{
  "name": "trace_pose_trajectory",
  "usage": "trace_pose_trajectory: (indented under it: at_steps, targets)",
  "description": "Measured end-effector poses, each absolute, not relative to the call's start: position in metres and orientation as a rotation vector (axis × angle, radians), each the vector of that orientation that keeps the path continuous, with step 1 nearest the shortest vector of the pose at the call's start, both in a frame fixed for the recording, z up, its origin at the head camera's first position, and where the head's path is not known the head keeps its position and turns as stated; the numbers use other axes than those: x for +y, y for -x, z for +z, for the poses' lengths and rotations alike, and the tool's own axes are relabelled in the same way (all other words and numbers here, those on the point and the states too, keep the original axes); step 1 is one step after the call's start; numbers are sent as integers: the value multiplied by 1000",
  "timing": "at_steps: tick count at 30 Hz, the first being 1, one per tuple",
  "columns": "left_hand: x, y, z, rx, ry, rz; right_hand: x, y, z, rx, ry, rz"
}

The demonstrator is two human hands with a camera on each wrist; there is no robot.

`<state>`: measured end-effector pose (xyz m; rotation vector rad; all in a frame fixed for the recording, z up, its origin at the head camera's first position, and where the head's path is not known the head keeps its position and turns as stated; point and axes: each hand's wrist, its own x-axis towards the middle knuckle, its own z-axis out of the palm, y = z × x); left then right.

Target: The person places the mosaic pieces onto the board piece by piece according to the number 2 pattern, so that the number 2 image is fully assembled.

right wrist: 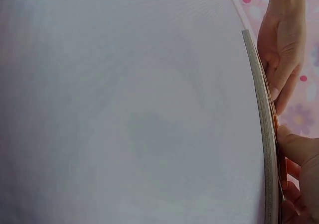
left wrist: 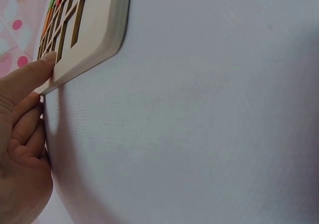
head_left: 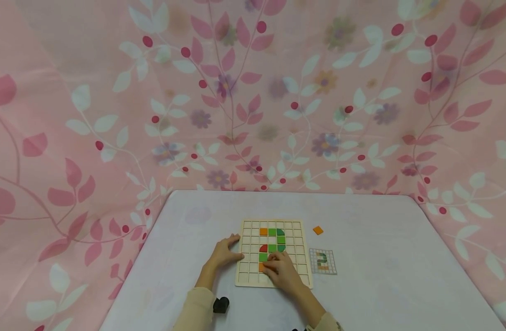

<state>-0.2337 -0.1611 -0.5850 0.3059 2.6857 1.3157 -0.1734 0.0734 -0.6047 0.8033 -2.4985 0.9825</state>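
A square wooden grid board (head_left: 244, 278) lies on the table, with orange, green and red tiles set in some cells. My left hand (head_left: 223, 253) rests at its left edge, fingers and thumb spread apart. The left wrist view shows that thumb (left wrist: 32, 74) touching the board's rim (left wrist: 94, 45). Over the lower middle cells, my right hand (head_left: 283, 273) pinches an orange tile (right wrist: 283, 173) in its fingertips, mostly hidden from the head view. Just left of these fingers sits another orange tile (head_left: 261, 267), below a green tile (head_left: 263, 257).
Right of the board lies a pattern card (head_left: 323, 261) with a small gridded figure. A loose orange tile (head_left: 317, 230) is above it. A black object (head_left: 221, 305) shows beside the left sleeve. A floral pink curtain (head_left: 253, 115) stands behind the white table (head_left: 381, 257).
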Motion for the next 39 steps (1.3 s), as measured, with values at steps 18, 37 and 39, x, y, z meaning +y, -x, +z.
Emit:
trace_pose_trajectory:
  at_steps: [18, 37, 39]
  targets:
    - [-161, 237, -581, 2693, -329, 1239, 81, 170, -600, -2502, -723, 1106]
    - [-155, 245, -560, 2754, -290, 872, 84, 173, -604, -2438, -803, 1049]
    - [-155, 244, -559, 2754, -290, 858, 81, 173, -605, -2454, -795, 1030]
